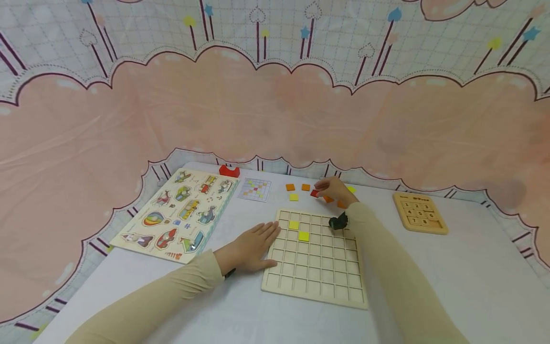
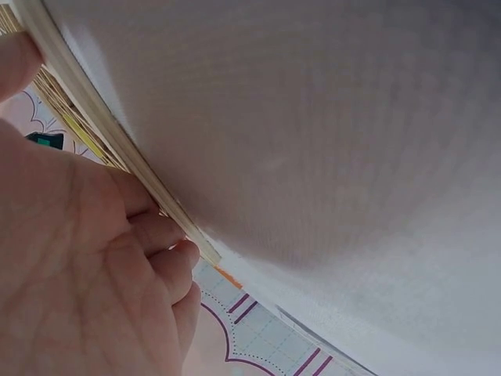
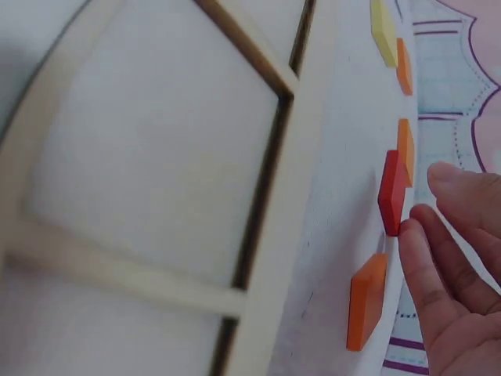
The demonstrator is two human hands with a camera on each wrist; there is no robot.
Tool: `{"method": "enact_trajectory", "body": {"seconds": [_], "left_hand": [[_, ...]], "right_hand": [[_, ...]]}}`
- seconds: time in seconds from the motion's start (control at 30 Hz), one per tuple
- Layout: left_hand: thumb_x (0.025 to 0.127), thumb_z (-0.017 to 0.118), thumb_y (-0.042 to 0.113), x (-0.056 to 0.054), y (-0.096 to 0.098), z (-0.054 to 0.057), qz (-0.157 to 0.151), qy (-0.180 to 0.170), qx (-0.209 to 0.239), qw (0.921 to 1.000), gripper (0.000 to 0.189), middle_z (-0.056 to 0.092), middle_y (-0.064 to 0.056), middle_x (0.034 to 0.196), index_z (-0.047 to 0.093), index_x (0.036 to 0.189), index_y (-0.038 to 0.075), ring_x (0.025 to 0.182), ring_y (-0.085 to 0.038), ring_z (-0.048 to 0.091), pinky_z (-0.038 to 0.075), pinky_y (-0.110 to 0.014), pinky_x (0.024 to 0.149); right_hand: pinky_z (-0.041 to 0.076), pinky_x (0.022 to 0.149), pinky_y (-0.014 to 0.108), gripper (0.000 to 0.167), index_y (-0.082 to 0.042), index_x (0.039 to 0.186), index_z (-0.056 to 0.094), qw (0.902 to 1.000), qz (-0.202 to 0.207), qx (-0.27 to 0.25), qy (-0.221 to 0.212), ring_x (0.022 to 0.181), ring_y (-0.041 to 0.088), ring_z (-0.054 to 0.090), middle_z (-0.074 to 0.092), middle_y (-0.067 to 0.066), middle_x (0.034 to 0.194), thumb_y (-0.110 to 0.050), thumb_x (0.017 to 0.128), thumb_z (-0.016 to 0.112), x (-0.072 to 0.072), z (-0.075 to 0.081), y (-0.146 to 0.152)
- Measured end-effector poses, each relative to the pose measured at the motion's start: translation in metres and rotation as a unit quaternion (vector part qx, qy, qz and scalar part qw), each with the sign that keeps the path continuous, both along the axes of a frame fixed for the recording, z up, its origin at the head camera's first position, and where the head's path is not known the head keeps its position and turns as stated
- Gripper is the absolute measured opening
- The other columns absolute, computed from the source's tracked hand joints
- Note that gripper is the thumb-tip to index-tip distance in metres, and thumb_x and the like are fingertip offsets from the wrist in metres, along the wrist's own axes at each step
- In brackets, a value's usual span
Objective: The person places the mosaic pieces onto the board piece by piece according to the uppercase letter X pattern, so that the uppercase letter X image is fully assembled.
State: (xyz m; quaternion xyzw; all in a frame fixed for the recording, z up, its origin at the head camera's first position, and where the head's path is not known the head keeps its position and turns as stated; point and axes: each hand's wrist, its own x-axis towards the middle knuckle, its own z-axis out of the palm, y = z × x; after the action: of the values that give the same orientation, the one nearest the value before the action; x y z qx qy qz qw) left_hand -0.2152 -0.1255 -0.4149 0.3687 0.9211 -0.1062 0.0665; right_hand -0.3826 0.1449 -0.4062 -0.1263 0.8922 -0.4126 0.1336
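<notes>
1. I see the red tile [image 3: 392, 194] lying on the table [image 1: 472, 267], past the far edge of the grid board [image 1: 307, 274]. One orange tile [image 1: 306, 187] is on its left and another orange tile [image 1: 328, 199] is on its right.

2. My right hand [image 1: 334, 187] is at the red tile. There is a gap between thumb and fingers, and they have hold of nothing. One fingertip is right by the tile's edge; I can't tell if it touches.

3. My left hand [image 1: 254, 244] lies with its fingers spread on the left edge of the grid board. It doesn't pick anything up.

4. Two yellow tiles [image 1: 304, 236] sit in the grid board's squares, corner to corner. A card [image 1: 254, 189] with little coloured squares lies behind the board, to the left.

5. I think this step is getting the red tile.

6. Next, I think the right thumb and finger need to pinch the red tile gently and lift it without bumping the orange ones. The left hand should hold the board steady.
</notes>
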Motion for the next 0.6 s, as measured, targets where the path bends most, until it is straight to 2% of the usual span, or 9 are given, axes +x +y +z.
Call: {"method": "enact_trajectory", "body": {"seconds": [0.1, 0.2, 0.33, 0.6], "left_hand": [[0.093, 0.037, 0.06, 0.0, 0.0, 0.0, -0.001, 0.002, -0.002, 1.0, 0.083, 0.019, -0.013, 0.157, 0.02, 0.149, 0.002, 0.146, -0.024, 0.02, 0.021, -0.036, 0.119], [0.093, 0.037, 0.061, 0.0, 0.0, 0.0, 0.001, 0.004, -0.005, 1.0, 0.083, 0.019, -0.013, 0.157, 0.02, 0.149, 0.002, 0.146, -0.024, 0.02, 0.021, -0.036, 0.119], [0.092, 0.036, 0.062, 0.0, 0.0, -0.001, 0.006, 0.003, -0.01, 0.9999, 0.084, 0.019, -0.012, 0.157, 0.019, 0.15, 0.003, 0.146, -0.024, 0.019, 0.02, -0.035, 0.119], [0.092, 0.036, 0.062, -0.001, 0.001, -0.003, 0.008, 0.002, -0.012, 0.9999, 0.085, 0.018, -0.012, 0.158, 0.019, 0.15, 0.003, 0.146, -0.023, 0.019, 0.02, -0.035, 0.119]], "right_hand": [[0.05, 0.096, 0.038, 0.036, 0.004, 0.12, 0.061, 0.9997, 0.024, 0.0, 0.004, 0.112, 0.032, 0.059, 0.062, 0.022, 0.122, -0.004, 0.086, 0.066, 0.002, 0.002, -0.004], [0.051, 0.087, 0.03, 0.033, 0.001, 0.118, 0.063, 0.9992, 0.037, -0.015, -0.011, 0.112, 0.029, 0.06, 0.064, 0.019, 0.12, -0.003, 0.085, 0.066, 0.006, 0.005, -0.009], [0.046, 0.075, 0.023, 0.033, -0.002, 0.116, 0.065, 0.9992, 0.026, -0.025, -0.019, 0.11, 0.026, 0.061, 0.066, 0.016, 0.119, -0.005, 0.084, 0.068, 0.008, 0.003, -0.014], [0.046, 0.094, 0.035, 0.032, -0.003, 0.109, 0.069, 0.9997, 0.0, 0.022, -0.011, 0.099, 0.022, 0.056, 0.066, 0.013, 0.11, -0.006, 0.077, 0.075, 0.004, -0.007, -0.018]]}}
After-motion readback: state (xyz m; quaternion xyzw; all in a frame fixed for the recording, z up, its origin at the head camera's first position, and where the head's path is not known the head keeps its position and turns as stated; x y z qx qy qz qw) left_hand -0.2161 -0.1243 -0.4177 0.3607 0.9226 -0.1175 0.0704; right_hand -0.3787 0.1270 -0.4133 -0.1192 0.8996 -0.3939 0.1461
